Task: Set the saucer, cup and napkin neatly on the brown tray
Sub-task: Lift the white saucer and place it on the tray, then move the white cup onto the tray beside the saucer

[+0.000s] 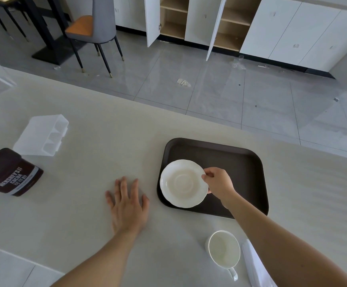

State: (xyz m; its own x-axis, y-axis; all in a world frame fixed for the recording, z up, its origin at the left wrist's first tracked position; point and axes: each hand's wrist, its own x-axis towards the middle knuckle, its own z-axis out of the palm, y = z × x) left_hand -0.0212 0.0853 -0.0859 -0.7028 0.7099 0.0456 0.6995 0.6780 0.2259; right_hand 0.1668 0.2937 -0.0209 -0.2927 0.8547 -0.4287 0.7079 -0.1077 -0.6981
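A white saucer [183,183] is over the left half of the brown tray [230,156], its near edge reaching past the tray's front-left rim. My right hand [218,181] pinches the saucer's right rim. My left hand [128,204] lies flat on the countertop left of the tray, fingers spread, holding nothing. A white cup [223,250] stands upright on the counter near me, handle pointing toward me. A folded white napkin [253,264] lies just right of the cup, partly hidden under my right forearm.
A brown cocoa tub [11,172] lies on its side at the far left. A clear plastic organiser [42,135] rests behind it. The counter's far edge runs diagonally behind the tray, with tiled floor, a chair and open cabinets beyond.
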